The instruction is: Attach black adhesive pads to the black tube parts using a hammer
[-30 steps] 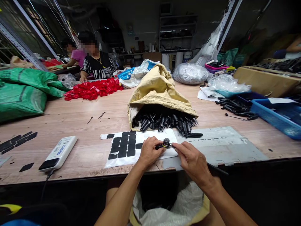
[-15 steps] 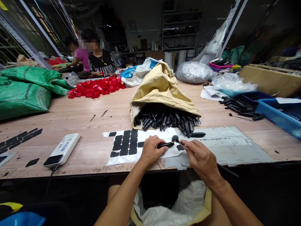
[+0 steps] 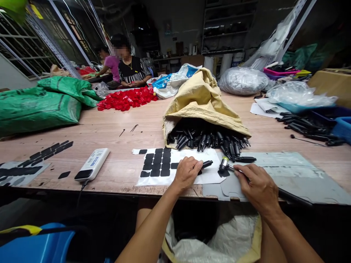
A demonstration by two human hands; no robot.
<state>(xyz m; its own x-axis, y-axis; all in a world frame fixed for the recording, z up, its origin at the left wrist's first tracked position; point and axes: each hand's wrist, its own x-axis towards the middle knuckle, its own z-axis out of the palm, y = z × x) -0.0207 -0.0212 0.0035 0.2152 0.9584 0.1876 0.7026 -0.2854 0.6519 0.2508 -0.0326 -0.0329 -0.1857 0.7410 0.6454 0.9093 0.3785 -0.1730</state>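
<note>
My left hand, fingers closed, grips a short black tube-like part whose end points up to the right. It lies over the white sheet with rows of black rounded squares. In my right hand is a small hammer with a metal shaft, a yellow-green upper face and a black lower face. The hammer head stands a little right of the part's tip, apart from it, over a dark square patch. Behind my hands, black parts spill from the mouth of a tan sack.
An open sack is at my lap below the table edge. A grey board lies at right. A white corded device, green sacks, red pieces and a blue bin surround the work. Two people sit at far left.
The camera view has swung left. The hammer head has moved rightward from beside the part's tip and rolled, showing its yellow-green face. The part's end now tilts up more.
</note>
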